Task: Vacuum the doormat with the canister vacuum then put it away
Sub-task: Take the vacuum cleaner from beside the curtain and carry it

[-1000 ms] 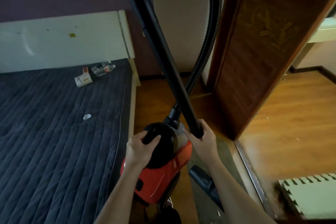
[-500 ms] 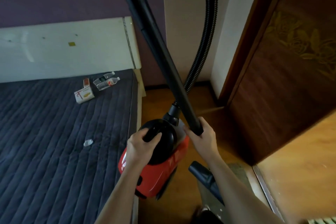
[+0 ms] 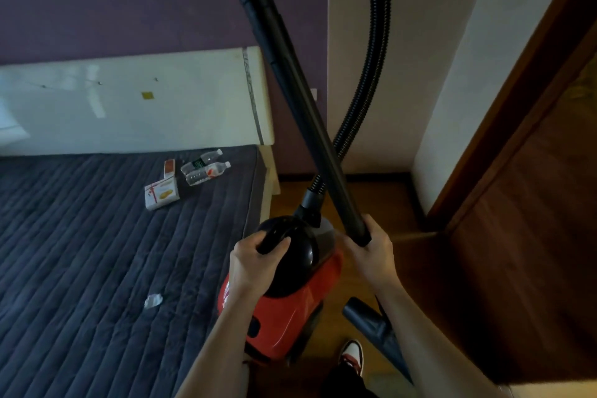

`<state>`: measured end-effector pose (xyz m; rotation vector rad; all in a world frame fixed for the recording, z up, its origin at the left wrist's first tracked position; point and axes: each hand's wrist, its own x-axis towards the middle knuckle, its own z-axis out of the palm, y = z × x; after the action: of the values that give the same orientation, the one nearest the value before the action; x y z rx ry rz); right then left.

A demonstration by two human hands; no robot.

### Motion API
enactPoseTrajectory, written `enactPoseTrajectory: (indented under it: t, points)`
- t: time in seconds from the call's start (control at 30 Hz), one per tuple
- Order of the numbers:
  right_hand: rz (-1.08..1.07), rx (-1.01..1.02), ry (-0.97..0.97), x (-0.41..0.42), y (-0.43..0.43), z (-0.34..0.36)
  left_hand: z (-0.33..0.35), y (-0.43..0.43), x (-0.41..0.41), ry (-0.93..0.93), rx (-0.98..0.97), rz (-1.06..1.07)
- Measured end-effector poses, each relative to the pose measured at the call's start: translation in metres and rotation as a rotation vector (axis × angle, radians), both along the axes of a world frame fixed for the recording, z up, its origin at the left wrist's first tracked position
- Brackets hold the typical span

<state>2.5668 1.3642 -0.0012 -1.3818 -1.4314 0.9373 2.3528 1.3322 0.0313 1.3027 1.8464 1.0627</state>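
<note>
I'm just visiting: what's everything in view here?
canister vacuum: one, red and black, low centre
wand: one, black, slanting up from beside the vacuum
hose: one, black ribbed, rising from the vacuum
nozzle: one, black, lower right of the vacuum
mattress: one, dark grey quilted, left
headboard: one, white, behind the mattress
water bottles: two, clear, on the mattress by the headboard
boxes: two, white and orange, beside the bottles
crumpled scrap: one, whitish, on the mattress
door: one, brown wood, right
shoe: one, red and white, bottom centre
left hand: one, grips the vacuum's black handle
right hand: one, grips the wand's lower end
</note>
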Motion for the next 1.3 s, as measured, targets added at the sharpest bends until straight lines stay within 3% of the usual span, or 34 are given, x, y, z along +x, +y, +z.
enactPoseTrajectory:
  t: [0.3,0.7,0.93,1.3]
  points:
    - [0.078,0.029,-0.023,0.037,0.177,0.019,0.012,0.168,0.037,0.012,-0.002,0.035]
    - [0.026,-0.014,0.009,0.065,0.32,0.011,-0.003,0.316,0.056,-0.029,-0.028,-0.023]
    - [-0.133,-0.043,0.025,0.069,0.409,-0.003,-0.025,0.43,0.057,-0.067,-0.056,-0.118]
    - [-0.396,-0.088,0.023,0.08,0.542,-0.001,-0.035,0.593,0.075,0.043,-0.02,-0.355]
